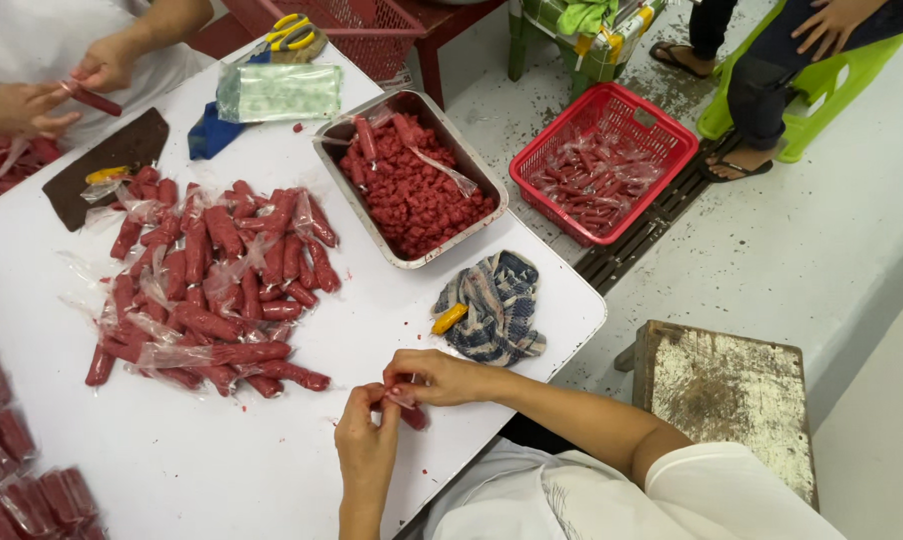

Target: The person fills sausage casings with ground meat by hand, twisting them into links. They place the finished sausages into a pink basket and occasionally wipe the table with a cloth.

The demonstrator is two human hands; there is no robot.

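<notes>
White table [202, 470]; steel tray [487, 180] holds red pieces [412, 195].

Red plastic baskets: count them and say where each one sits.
2. One red basket full of wrapped red sticks sits on the floor right of the white table. Another red basket is at the top edge, beyond the table, partly cut off. Others may be out of view.

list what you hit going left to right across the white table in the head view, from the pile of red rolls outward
pile of red wrapped rolls → metal tray of red pieces → striped cloth → red basket on the floor → wooden stool
</notes>
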